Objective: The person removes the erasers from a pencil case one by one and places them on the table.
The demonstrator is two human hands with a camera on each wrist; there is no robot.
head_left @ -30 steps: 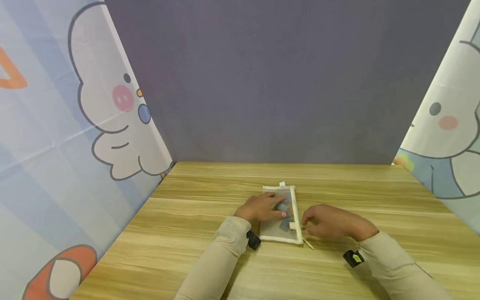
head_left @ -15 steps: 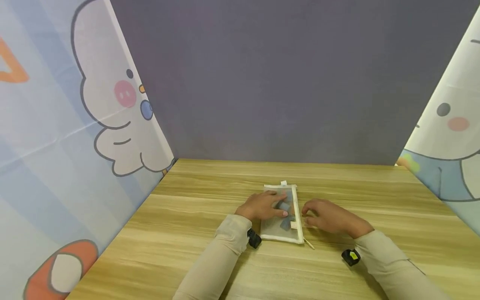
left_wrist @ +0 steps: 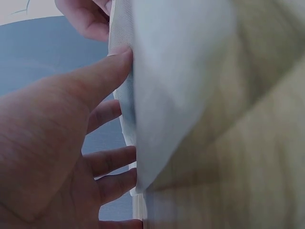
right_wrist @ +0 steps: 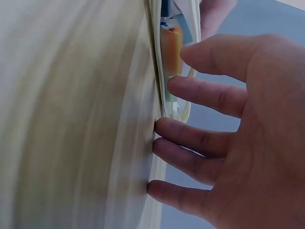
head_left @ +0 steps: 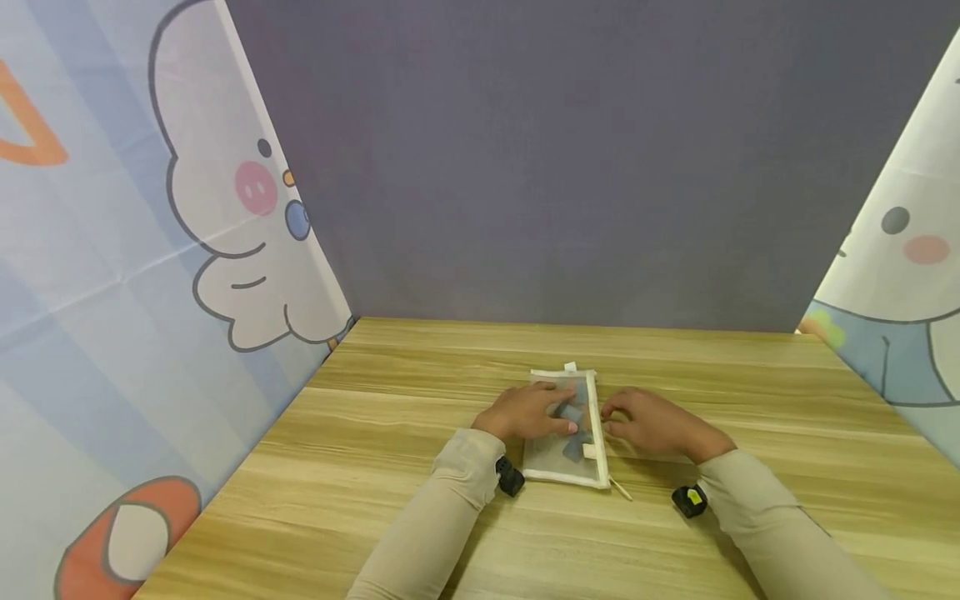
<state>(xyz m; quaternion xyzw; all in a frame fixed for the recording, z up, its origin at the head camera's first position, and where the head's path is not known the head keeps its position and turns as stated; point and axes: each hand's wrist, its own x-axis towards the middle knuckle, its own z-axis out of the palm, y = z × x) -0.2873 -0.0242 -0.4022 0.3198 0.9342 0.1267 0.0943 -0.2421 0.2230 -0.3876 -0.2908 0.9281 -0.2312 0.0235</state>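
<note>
Surroundings: grey panel (head_left: 540, 167) behind table (head_left: 315, 492); cartoon-print curtains left (head_left: 120, 275) and right (head_left: 907, 292).
Sleeves: beige, left (head_left: 420, 525) and right (head_left: 787, 533), resting over near part of table.
Wrist devices: black, left (head_left: 510, 477) near pouch's lower-left corner, right (head_left: 690, 501) well apart from it.
In the way: left hand (head_left: 528, 412) covers part of mesh pouch (head_left: 546, 462); right hand (head_left: 652, 425) beside its right edge.
Container: mesh pouch, white trim, flat on table between the hands; right side parted.
Contents: blue-grey pieces (head_left: 573, 448) seen through mesh; orange item (right_wrist: 171, 50) showing between pouch edges; exact kinds unclear.
Pouch extras: white tag (head_left: 570, 367) at far edge, cord (head_left: 621, 490) off near right corner.
Left fingers: spread, resting on mesh.
Right fingers: parted, thumb and index at pouch's right edge, other three touching table.
</note>
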